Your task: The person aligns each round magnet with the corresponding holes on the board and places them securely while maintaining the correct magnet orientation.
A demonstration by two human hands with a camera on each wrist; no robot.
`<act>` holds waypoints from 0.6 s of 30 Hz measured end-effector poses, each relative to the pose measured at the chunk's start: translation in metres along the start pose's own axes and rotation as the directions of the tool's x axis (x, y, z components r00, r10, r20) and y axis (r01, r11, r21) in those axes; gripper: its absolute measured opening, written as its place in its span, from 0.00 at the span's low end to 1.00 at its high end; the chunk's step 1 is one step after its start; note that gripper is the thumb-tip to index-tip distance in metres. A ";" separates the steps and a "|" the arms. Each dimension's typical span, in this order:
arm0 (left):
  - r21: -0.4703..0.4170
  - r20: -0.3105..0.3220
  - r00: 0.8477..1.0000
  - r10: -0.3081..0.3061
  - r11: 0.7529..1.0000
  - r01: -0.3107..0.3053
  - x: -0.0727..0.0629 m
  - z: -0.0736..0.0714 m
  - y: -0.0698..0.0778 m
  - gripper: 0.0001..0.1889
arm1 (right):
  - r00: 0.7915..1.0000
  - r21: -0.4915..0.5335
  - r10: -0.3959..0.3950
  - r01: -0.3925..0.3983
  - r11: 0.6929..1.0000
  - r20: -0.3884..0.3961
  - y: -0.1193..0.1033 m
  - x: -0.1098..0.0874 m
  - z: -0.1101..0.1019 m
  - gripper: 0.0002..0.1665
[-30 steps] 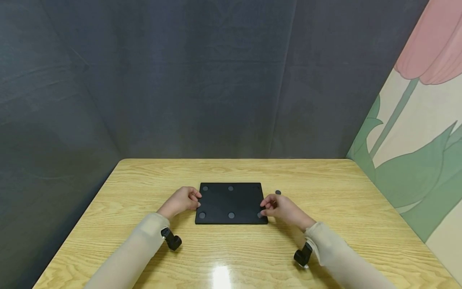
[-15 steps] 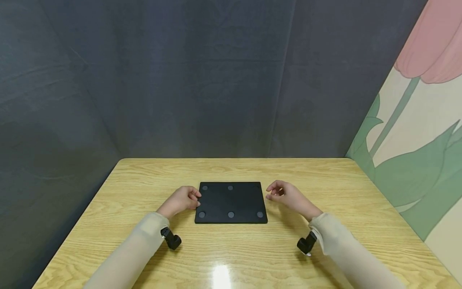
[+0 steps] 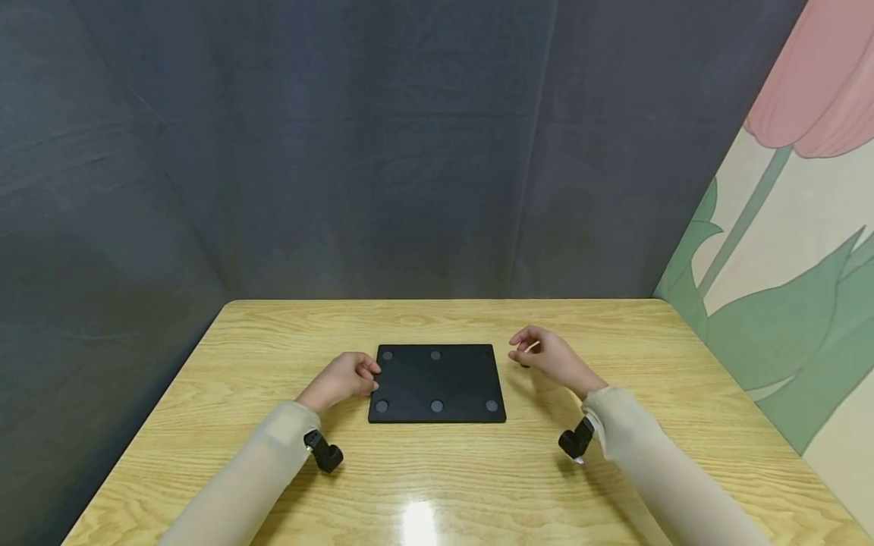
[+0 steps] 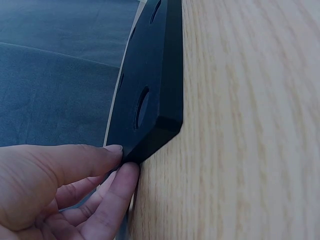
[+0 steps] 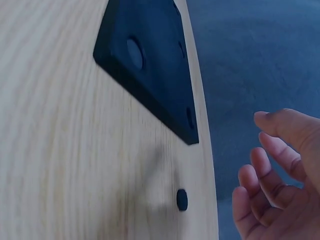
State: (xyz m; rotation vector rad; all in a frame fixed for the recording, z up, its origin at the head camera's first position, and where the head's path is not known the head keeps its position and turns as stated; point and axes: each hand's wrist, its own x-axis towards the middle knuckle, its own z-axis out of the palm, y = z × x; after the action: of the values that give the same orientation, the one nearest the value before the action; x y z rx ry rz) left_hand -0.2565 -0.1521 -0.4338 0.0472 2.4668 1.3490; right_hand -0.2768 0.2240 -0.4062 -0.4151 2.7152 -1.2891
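Observation:
A flat black rectangular board (image 3: 437, 383) lies on the table, with round grey discs in several spots along its two long sides. The spot at its far right corner (image 5: 190, 117) looks darker than the others. My left hand (image 3: 344, 378) pinches the board's left edge, thumb at the top face and index finger at the side, as the left wrist view shows. Right of the board, my right hand (image 3: 549, 356) hovers with loosely bent fingers that hold nothing. Below it a small black disc (image 5: 182, 200) rests on the wood, mostly covered by the hand in the head view.
The light wooden table (image 3: 437, 462) reaches back to a dark fabric panel (image 3: 382, 152). At the right is a wall with a painted tulip (image 3: 812, 114). Each sleeve cuff carries a small black wrist camera (image 3: 326, 453).
My right hand has left the board's near right corner and moved away and to the right, over the loose disc. The left hand and the board have stayed in place.

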 end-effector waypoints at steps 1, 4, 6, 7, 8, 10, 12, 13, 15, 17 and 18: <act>-0.001 -0.001 1.000 -0.002 1.000 0.002 0.000 0.000 0.000 0.13 | 1.000 0.001 0.006 -0.006 1.000 -0.001 0.002 0.001 -0.001 0.17; -0.002 -0.001 1.000 0.001 1.000 -0.001 0.000 0.001 0.000 0.13 | 1.000 -0.007 0.019 -0.019 1.000 -0.003 0.008 0.004 -0.003 0.17; 0.001 0.000 1.000 0.005 1.000 -0.005 0.000 0.000 0.000 0.13 | 1.000 -0.017 0.029 -0.029 0.999 -0.003 0.013 0.005 -0.005 0.18; -0.002 0.000 1.000 0.005 1.000 -0.005 0.000 0.000 0.000 0.13 | 0.999 -0.019 0.034 -0.034 0.999 -0.002 0.015 0.005 -0.005 0.18; -0.002 0.001 1.000 0.008 1.000 -0.008 0.000 0.000 0.000 0.13 | 0.999 -0.021 0.039 -0.039 0.999 -0.002 0.017 0.006 -0.006 0.19; -0.006 0.001 1.000 0.009 1.000 -0.009 0.000 0.000 0.001 0.13 | 0.999 -0.021 0.044 -0.044 0.999 -0.003 0.021 0.007 -0.007 0.19; -0.007 0.001 1.000 0.010 1.000 -0.010 0.000 0.000 0.001 0.13 | 0.999 -0.016 0.051 -0.051 0.999 0.001 0.024 0.008 -0.007 0.20; -0.008 0.001 1.000 0.010 1.000 -0.010 0.000 0.000 0.001 0.13 | 0.999 -0.012 0.051 -0.051 0.999 0.001 0.026 0.008 -0.007 0.20; -0.007 0.001 1.000 0.009 1.000 -0.009 0.000 -0.001 0.001 0.13 | 0.998 -0.004 0.057 -0.057 0.998 0.006 0.029 0.009 -0.007 0.19; -0.001 -0.001 1.000 0.008 1.000 -0.008 0.000 0.000 0.001 0.13 | 0.998 -0.002 0.062 -0.062 0.998 0.010 0.033 0.010 -0.008 0.19; -0.001 -0.002 1.000 0.007 1.000 -0.007 -0.001 0.000 0.001 0.13 | 0.998 -0.002 0.065 -0.065 0.998 0.010 0.035 0.010 -0.007 0.19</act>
State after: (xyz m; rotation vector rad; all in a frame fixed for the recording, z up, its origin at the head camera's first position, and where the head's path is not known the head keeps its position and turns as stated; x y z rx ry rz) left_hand -0.2560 -0.1519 -0.4329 0.0541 2.4699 1.3534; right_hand -0.2953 0.2477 -0.4283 -0.3302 2.6976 -1.2645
